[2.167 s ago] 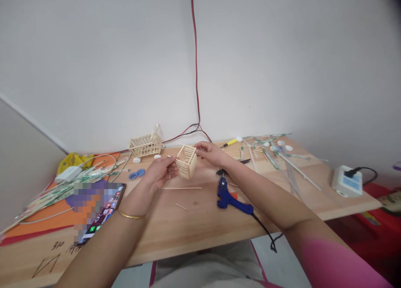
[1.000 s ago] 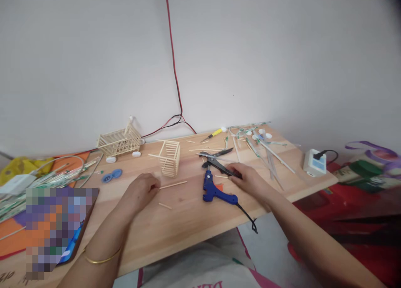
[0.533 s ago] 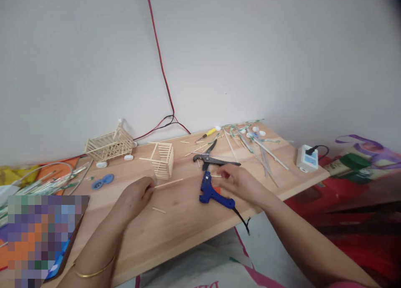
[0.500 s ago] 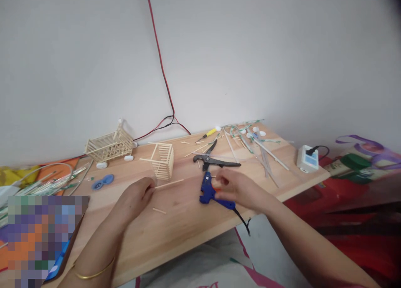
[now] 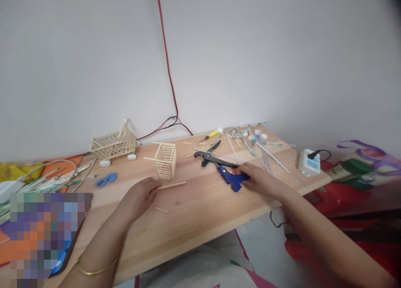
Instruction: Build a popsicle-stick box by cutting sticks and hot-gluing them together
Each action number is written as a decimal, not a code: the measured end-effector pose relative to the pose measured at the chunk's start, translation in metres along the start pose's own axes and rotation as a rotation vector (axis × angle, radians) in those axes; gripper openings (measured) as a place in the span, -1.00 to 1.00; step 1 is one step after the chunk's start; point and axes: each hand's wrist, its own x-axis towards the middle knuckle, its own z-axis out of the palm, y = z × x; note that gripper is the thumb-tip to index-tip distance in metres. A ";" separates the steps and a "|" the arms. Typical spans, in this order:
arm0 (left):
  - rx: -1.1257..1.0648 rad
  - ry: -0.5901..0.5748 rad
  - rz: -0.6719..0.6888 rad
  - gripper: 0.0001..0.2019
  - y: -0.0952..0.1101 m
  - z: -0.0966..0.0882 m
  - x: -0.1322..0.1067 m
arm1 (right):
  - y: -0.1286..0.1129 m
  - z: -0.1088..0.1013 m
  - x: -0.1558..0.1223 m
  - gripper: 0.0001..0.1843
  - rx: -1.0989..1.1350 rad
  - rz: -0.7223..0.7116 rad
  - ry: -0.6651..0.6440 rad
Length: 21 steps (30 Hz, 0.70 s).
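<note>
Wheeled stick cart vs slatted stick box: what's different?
- Wheels: the stick cart stands on white wheels; the stick box shows none.
- Shape: the cart is longer; the box is shorter and more compact.
- Place: the cart is back near the wall; the box is closer to the left hand.
Shared: both are pale, barred stick builds, and neither is held.

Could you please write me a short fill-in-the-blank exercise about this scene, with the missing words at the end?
The glue gun in the right hand is coloured ____.
One end of the stick is at the fingers of the ____ hand.
The cart has wheels coloured ____.
In this view, the box stands to the cart's ____.
Missing words: blue; left; white; right.
</note>
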 end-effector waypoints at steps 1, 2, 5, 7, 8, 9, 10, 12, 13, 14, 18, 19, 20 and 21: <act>-0.005 0.001 0.002 -0.75 0.000 0.000 0.000 | 0.001 -0.001 0.000 -0.69 0.005 0.003 -0.016; -0.010 0.004 0.004 -0.77 0.001 0.000 0.000 | 0.001 -0.002 0.000 -0.70 0.012 0.000 -0.035; -0.027 0.019 -0.005 -0.82 0.001 0.001 0.000 | -0.003 0.002 0.000 -0.73 0.040 -0.024 -0.080; -0.036 0.033 -0.022 -0.85 0.000 0.002 0.000 | -0.006 0.005 0.000 -0.71 0.036 -0.031 -0.080; -0.038 0.040 -0.034 -0.85 0.000 0.002 -0.001 | -0.007 0.006 0.000 -0.70 0.015 -0.029 -0.069; -0.039 0.046 -0.046 -0.85 -0.001 0.002 -0.001 | -0.008 0.006 -0.001 -0.69 -0.018 -0.025 -0.052; -0.039 0.048 -0.056 -0.85 -0.002 0.002 -0.002 | -0.010 0.006 -0.001 -0.68 -0.056 -0.024 -0.037; -0.034 0.042 -0.056 -0.84 -0.005 0.001 -0.002 | -0.017 0.004 -0.003 -0.65 -0.116 -0.031 0.000; -0.031 0.039 -0.044 -0.84 -0.007 0.001 -0.003 | -0.023 0.003 -0.003 -0.64 -0.125 -0.042 0.026; -0.028 0.038 -0.028 -0.85 -0.008 0.001 -0.003 | -0.030 0.003 -0.003 -0.64 -0.118 -0.062 0.048; -0.049 0.042 -0.025 -0.83 -0.012 -0.003 -0.005 | -0.070 0.013 0.005 -0.77 0.022 -0.207 0.092; -0.055 0.045 -0.046 -0.82 -0.012 -0.005 -0.006 | -0.081 0.019 0.010 -0.79 0.062 -0.240 0.086; -0.056 0.050 -0.069 -0.82 -0.012 -0.007 -0.008 | -0.091 0.025 0.015 -0.80 0.095 -0.268 0.055; -0.055 0.050 -0.092 -0.83 -0.012 -0.009 -0.009 | -0.101 0.031 0.021 -0.80 0.118 -0.303 0.030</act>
